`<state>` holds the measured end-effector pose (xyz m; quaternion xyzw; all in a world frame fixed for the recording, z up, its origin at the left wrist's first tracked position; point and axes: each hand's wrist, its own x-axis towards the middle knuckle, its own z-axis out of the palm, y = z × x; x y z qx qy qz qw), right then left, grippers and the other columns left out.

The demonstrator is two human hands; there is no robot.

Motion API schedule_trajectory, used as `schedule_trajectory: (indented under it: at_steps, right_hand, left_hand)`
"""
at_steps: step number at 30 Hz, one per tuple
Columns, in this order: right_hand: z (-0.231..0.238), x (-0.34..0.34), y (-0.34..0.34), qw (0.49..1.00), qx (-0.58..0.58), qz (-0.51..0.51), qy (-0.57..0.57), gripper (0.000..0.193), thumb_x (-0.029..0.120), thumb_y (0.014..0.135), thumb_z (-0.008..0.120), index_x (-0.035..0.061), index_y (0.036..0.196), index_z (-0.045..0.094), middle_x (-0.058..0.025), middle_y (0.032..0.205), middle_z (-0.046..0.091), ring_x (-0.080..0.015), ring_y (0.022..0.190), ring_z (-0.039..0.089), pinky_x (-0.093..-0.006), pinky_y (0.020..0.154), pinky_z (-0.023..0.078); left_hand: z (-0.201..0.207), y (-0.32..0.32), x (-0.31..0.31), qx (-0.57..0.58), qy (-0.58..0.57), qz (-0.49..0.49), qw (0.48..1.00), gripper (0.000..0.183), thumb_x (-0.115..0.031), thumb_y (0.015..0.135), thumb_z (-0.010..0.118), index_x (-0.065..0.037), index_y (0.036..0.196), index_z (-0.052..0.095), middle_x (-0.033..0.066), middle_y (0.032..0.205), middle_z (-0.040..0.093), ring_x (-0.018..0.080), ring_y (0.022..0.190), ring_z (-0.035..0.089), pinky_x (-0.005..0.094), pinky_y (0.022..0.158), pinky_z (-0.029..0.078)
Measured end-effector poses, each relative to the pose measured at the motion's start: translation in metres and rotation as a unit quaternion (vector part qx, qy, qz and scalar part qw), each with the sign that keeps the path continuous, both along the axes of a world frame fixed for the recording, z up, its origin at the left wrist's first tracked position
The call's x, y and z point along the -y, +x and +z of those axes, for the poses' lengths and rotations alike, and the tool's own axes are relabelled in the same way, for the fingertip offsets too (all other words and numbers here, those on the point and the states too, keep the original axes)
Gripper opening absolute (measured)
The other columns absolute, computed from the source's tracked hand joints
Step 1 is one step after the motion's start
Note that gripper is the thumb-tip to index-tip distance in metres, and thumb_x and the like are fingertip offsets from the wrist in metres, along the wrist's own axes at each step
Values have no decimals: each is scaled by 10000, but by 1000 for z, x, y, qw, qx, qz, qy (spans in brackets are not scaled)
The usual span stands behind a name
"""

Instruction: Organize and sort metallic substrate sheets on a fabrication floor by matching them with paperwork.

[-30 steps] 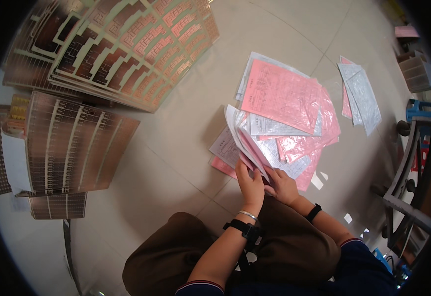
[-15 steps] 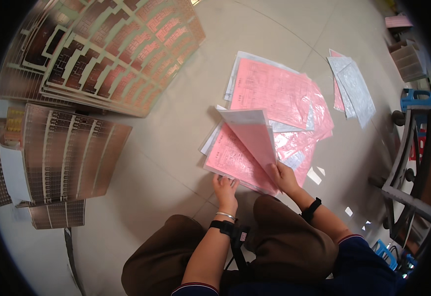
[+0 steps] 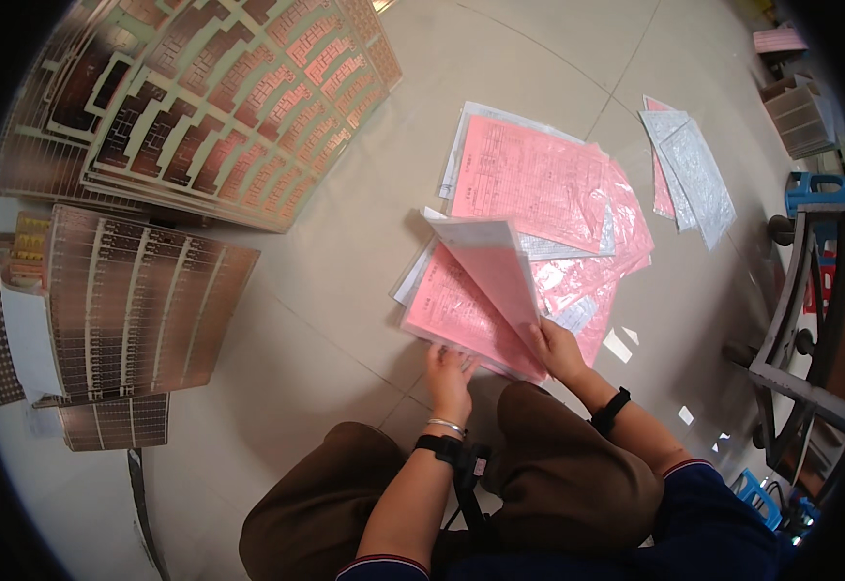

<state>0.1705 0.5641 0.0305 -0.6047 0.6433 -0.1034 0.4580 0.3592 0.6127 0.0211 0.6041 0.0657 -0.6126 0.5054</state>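
In front of my knees, my right hand (image 3: 560, 351) grips the near right edge of a raised pink sheet (image 3: 500, 266), which is bent back with its pale underside showing. Beneath it lies another printed pink sheet (image 3: 461, 305), apparently in a clear plastic sleeve. My left hand (image 3: 450, 382) has its fingers curled at that lower sheet's near edge. Touching these on the far side is a loose pile of pink printed sheets (image 3: 529, 179), mixed with white ones and glossy clear plastic.
Large copper-patterned panels (image 3: 219, 107) lean at the upper left, with more brown panels (image 3: 142, 300) below them. Farther right on the tiled floor lie white and pink sheets (image 3: 694, 169). A dark metal frame on wheels (image 3: 790, 320) and a blue plastic item (image 3: 819, 192) stand at the right.
My left hand has slid slightly right along the near edge of the lower sheet. The raised sheet and my right hand have barely moved.
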Motion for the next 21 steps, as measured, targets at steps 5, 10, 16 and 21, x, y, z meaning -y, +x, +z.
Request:
schedule_trajectory:
  at_steps: [5,10,16,21]
  right_hand:
    - [0,-8,10,982,11,140,-128,317,264,874,561,105,1148,565,-143,983,611,-340,906,586,-408,743,486]
    - [11,-5,14,986,-18,143,-83,373,269,860,582,107,1193,540,-121,959,599,-317,915,584,-392,761,485]
    - [1,-7,10,987,15,134,-90,318,231,855,588,88,1137,564,-139,966,594,-343,904,578,-397,757,480]
    - [-4,-4,2,996,67,58,-5,260,264,909,525,40,989,630,-160,865,604,-337,816,589,-383,719,468]
  left_hand:
    - [25,-35,15,9,-96,-145,985,411,-116,946,455,-57,1338,349,161,1283,459,260,1100,522,376,878,508]
    - [19,-25,14,-17,-73,-156,985,423,-133,943,471,-65,1342,350,156,1301,456,272,1145,508,375,893,490]
    - [14,-18,13,-34,-65,-174,982,448,-150,940,480,-81,1358,333,153,1321,447,277,1164,500,398,918,458]
    - [2,-18,7,15,-60,-166,984,452,-156,948,470,-117,1374,327,124,1347,439,236,1159,488,387,925,426]
